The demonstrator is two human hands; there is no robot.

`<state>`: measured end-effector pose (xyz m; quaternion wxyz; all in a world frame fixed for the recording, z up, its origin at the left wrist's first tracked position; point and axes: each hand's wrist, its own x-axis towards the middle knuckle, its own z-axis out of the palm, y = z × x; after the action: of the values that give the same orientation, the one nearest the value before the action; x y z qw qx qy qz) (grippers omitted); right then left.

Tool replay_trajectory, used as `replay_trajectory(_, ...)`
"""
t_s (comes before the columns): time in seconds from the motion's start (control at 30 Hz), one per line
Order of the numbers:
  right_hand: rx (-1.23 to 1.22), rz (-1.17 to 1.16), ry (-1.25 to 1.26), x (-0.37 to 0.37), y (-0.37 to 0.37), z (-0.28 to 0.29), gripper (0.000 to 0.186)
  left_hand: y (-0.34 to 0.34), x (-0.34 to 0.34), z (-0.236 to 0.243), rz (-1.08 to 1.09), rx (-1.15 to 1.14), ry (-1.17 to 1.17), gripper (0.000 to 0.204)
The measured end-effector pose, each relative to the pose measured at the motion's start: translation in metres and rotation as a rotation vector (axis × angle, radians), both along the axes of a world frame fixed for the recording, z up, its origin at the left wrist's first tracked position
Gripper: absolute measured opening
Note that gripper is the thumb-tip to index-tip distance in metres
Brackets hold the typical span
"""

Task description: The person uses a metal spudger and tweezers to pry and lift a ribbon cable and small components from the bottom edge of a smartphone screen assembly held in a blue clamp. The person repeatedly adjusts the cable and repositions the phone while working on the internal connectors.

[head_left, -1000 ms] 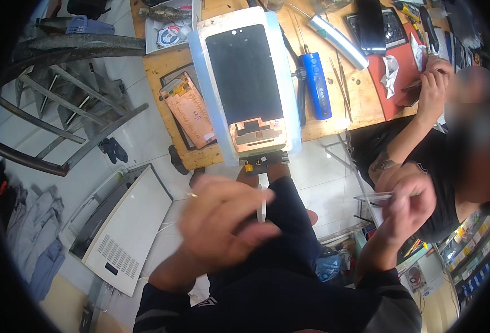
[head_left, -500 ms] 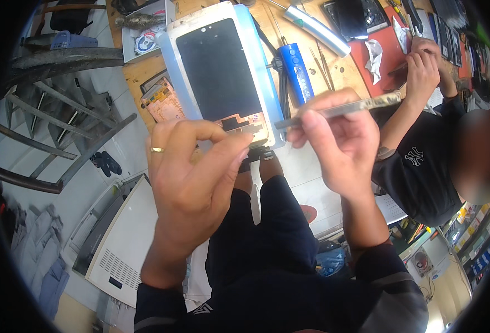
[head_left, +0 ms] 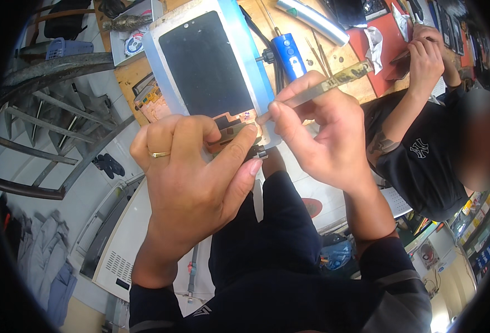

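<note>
In front of me is a light-blue and white device [head_left: 245, 53] with a flat black top plate [head_left: 206, 64]. A copper-coloured circuit board [head_left: 246, 117] lies at the plate's near edge, partly hidden under my fingers. My left hand [head_left: 184, 172], with a ring on one finger, holds this board by its near side, index fingertip on top and thumb below. Pinched between the thumb and fingers of my right hand [head_left: 331, 136] is a thin flat metal blade with a taped handle [head_left: 345, 77]. Its tip meets the board's right end beside my left index finger.
A blue handheld tool [head_left: 290, 58] and a silver cylinder [head_left: 311, 22] lie right of the device. Another copper-coloured board [head_left: 153, 102] rests left of it, below a white box [head_left: 150, 14]. At the right, a co-worker's hands [head_left: 425, 55] work over a red mat [head_left: 361, 53].
My left hand has spread over the board, its index finger now stretched onto it. The right hand has brought the blade's tip left and down to the board. The view has shifted slightly.
</note>
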<state>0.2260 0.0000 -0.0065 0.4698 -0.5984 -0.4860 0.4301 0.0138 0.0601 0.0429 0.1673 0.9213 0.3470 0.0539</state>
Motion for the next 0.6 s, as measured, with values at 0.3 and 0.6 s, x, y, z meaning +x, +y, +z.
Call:
replay_trajectory(0.3,0.081,0.081,-0.234,0.0023,0.008,0.0108,0.005,-0.0001,-0.0013,-0.002,0.014,-0.014,-0.004,0.033)
replay_trajectory(0.6,0.048,0.104,-0.196,0.0055,0.0102,0.0083,0.004,-0.0026,-0.0009,-0.0013,0.026,-0.037,0.009,0.035)
